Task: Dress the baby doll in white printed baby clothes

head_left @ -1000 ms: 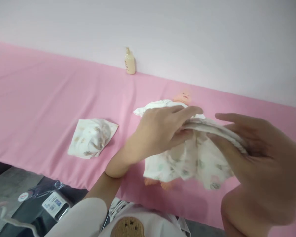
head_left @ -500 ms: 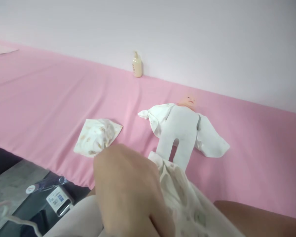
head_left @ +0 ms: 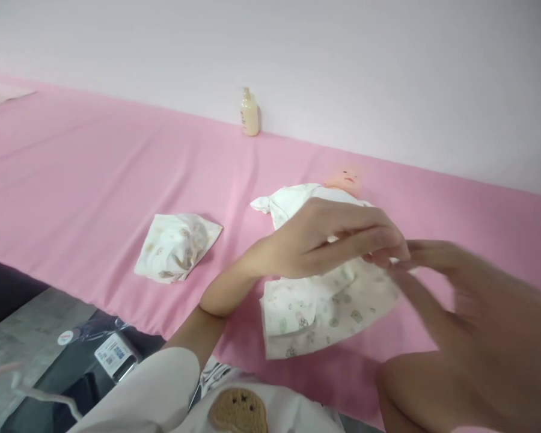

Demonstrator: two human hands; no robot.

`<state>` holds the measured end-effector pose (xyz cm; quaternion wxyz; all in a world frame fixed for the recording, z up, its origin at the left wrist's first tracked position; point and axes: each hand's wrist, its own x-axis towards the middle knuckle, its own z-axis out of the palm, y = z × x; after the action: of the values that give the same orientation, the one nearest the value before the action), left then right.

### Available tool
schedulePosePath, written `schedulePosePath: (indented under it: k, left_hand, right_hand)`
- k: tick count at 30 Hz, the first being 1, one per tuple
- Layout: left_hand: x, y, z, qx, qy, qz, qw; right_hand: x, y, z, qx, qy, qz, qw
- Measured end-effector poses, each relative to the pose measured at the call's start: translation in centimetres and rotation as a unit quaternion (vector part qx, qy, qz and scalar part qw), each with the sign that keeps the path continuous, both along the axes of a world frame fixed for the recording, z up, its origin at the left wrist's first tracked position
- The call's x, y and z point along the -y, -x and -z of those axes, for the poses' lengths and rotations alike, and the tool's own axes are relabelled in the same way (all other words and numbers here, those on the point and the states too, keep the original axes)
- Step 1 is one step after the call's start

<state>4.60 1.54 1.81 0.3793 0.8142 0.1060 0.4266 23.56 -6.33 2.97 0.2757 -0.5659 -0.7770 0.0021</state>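
Observation:
A baby doll (head_left: 345,179) lies face up on the pink sheet (head_left: 94,162), its head toward the wall. A white printed baby garment (head_left: 315,307) covers its lower body. My left hand (head_left: 324,240) reaches over the doll, fingers pinched on the garment's upper edge. My right hand (head_left: 460,288), blurred by motion, meets it at the same edge with fingers stretched toward the cloth. An open white top (head_left: 284,201) shows under the doll's left side.
A folded printed cloth (head_left: 175,246) lies on the sheet left of the doll. A cream pump bottle (head_left: 249,113) stands against the white wall. Below the sheet's near edge is a dark bag with a white label (head_left: 115,355).
The garment, pulled close to me half a second ago with the doll's white body bare, now lies spread over the doll's legs again. Both hands have moved back over the doll.

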Motion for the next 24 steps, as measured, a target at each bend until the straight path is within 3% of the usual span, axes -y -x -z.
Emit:
schedulePosePath:
  k: [2, 5, 10, 17, 24]
  left_hand:
    - [0.0, -0.5, 0.4, -0.131, -0.019, -0.056, 0.990]
    - [-1.0, -0.8, 1.6, -0.351, -0.045, -0.127, 0.926]
    - [-3.5, -1.3, 4.4, -0.558, -0.044, -0.108, 0.822]
    - [-5.1, -2.8, 6.6, -0.543, -0.122, -0.203, 0.805]
    - [-5.1, -2.6, 6.4, -0.567, -0.128, -0.193, 0.791]
  right_hand:
    - [-1.5, 0.8, 0.9, 0.012, 0.104, -0.053, 0.993]
    - [-4.6, 0.9, 3.3, 0.062, 0.210, -0.036, 0.975]
    - [-8.4, 1.7, 6.6, 0.052, 0.318, -0.066, 0.944]
    - [-9.4, 2.5, 7.5, 0.169, 0.265, 0.012, 0.949]
    - [-8.8, 1.1, 5.9, 0.164, 0.328, 0.102, 0.925]
